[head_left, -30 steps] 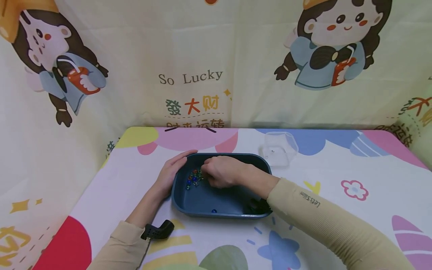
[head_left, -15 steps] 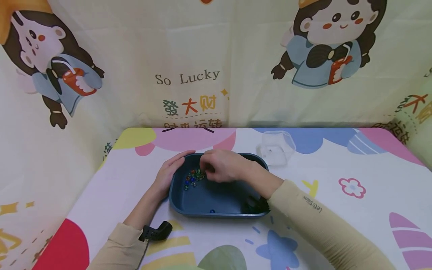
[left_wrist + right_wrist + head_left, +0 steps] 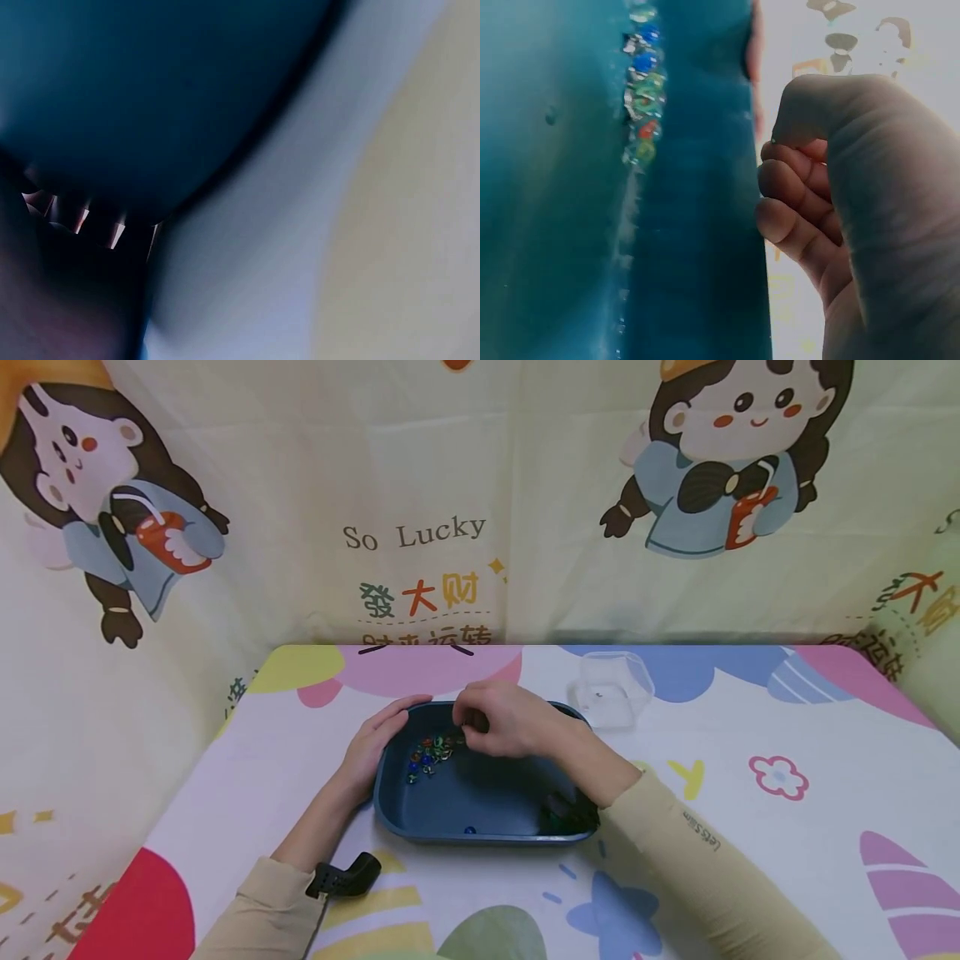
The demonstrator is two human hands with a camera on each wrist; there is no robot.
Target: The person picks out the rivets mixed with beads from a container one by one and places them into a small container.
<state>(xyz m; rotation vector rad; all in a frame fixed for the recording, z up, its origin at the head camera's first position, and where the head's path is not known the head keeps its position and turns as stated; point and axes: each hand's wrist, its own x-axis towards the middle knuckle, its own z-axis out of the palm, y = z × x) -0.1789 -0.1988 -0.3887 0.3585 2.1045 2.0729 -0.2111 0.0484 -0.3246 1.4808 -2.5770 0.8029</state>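
Note:
A dark blue tray (image 3: 487, 838) holds a cluster of small coloured glass marbles (image 3: 423, 760) near its left end. One blue marble (image 3: 470, 831) lies apart by the front wall. My left hand (image 3: 369, 747) rests along the tray's outer left side, fingers fairly straight toward the far corner. Over the far wall my right hand (image 3: 506, 720) is raised, fingers curled and thumb meeting the index finger. In the right wrist view a tiny glint shows at the thumb tip (image 3: 784, 127); the pinched marble is mostly hidden.
A clear plastic box (image 3: 615, 693) stands behind the tray's right corner. A dark, unclear shape (image 3: 566, 814) is at the tray's front right corner. A patterned cloth (image 3: 750, 860) covers the table, and a printed curtain (image 3: 420, 460) hangs behind.
My right hand has lifted from beside the marbles and moved back, toward the tray's far wall. My left hand keeps its place on the tray. The head view has shifted slightly.

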